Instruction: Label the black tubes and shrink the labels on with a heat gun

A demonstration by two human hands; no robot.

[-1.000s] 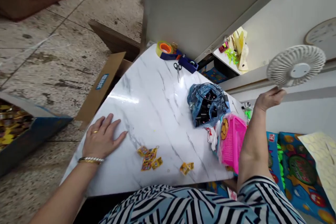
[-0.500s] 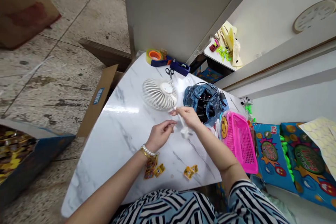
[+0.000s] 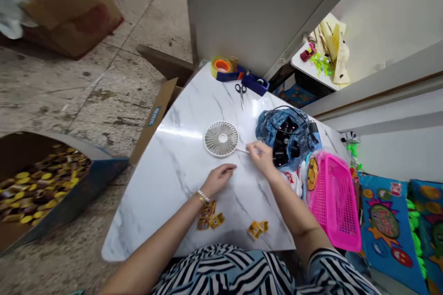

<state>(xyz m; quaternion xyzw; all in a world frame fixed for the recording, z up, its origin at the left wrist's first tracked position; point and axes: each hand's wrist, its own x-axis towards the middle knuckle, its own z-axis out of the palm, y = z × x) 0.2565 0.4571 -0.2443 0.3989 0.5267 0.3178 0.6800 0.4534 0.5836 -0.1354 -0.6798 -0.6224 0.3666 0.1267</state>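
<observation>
Fan, just one, stem pinched in right hand, left hand empty, curled.

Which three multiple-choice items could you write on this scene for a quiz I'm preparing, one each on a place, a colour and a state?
1. Where do the scissors lie?
A) On the floor tiles
B) On the marble-patterned table top
C) In the open cardboard box

2. What colour is the mesh basket?
A) Green
B) Blue
C) Pink

3. What state is the small white fan in?
A) Lying flat, grille up, with the right hand at its thin white handle
B) Held up in the air
C) Standing upright on its base

Answers:
1. B: they lie on the table top, just below the tape roll.
2. C: its mesh shows bright pink.
3. A: the round grille faces up from the table, and the handle runs to the fingers of the right hand.
</observation>
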